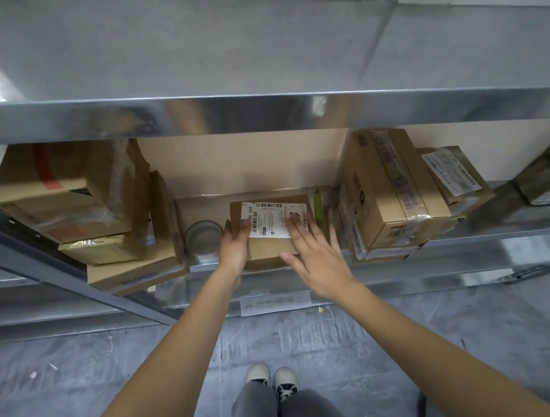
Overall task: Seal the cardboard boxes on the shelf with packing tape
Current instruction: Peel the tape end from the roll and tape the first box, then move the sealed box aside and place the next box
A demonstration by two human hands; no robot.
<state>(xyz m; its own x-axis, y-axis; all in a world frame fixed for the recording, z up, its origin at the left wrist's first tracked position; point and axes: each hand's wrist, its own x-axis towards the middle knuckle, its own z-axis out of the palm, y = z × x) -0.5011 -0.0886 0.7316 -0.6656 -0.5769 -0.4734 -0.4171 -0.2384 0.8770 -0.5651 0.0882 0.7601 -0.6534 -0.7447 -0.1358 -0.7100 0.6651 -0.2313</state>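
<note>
A small cardboard box [267,251] with a white shipping label [273,218] lies in the middle of the metal shelf [456,254]. My left hand [235,247] grips its left edge, thumb on the label. Fingers spread, my right hand [311,255] rests flat on the box's right part and holds nothing. A roll of clear packing tape [203,238] lies flat on the shelf just left of the box. A green utility knife [318,204] lies to the right of the box.
Stacked cardboard boxes [75,207] fill the shelf's left side and more boxes [396,193] stand on the right. An upper metal shelf [257,105] overhangs closely. A paper tag [276,303] hangs on the shelf's front edge. Grey floor and my shoes lie below.
</note>
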